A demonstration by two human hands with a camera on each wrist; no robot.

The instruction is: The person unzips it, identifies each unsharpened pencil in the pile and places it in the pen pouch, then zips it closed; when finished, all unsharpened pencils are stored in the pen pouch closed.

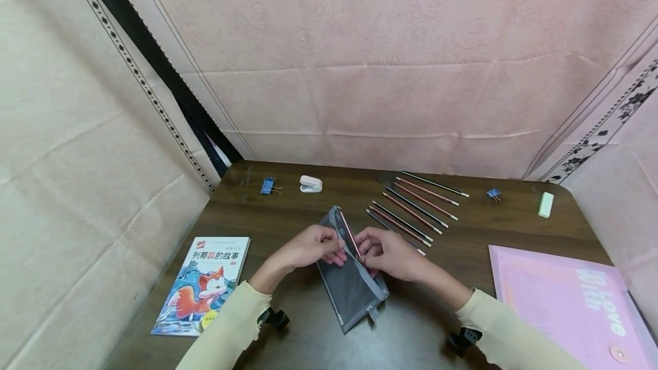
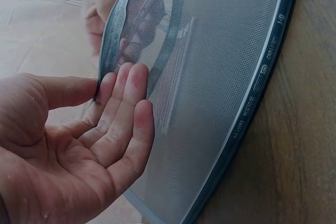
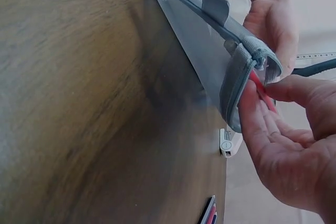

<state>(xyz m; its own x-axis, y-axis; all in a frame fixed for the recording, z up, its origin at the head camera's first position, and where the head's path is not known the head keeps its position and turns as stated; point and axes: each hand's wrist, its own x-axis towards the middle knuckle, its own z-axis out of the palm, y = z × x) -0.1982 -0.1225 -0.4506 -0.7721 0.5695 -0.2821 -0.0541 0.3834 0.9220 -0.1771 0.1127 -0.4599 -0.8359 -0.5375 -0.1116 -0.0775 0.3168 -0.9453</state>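
Note:
A grey mesh zippered pencil pouch [image 1: 349, 296] is held tilted over the table, its zipper side spread. My left hand [image 1: 315, 245] pinches the zippered edge between thumb and forefinger, the other fingers resting along the mesh in the left wrist view. My right hand [image 1: 388, 253] pinches a red pencil [image 3: 264, 93] at the pouch mouth; in the head view this pencil [image 1: 350, 234] slants along the opening. A dark pencil [image 2: 257, 90] with printed lettering lies along the pouch's far edge in the left wrist view.
Several red and dark pencils [image 1: 411, 210] lie in a slanted row behind my right hand. Farther back are blue binder clips [image 1: 268, 186], a white stapler [image 1: 311, 184] and a pale green eraser [image 1: 546, 205]. A fox storybook [image 1: 205, 284] lies left, a pink folder [image 1: 560, 301] right.

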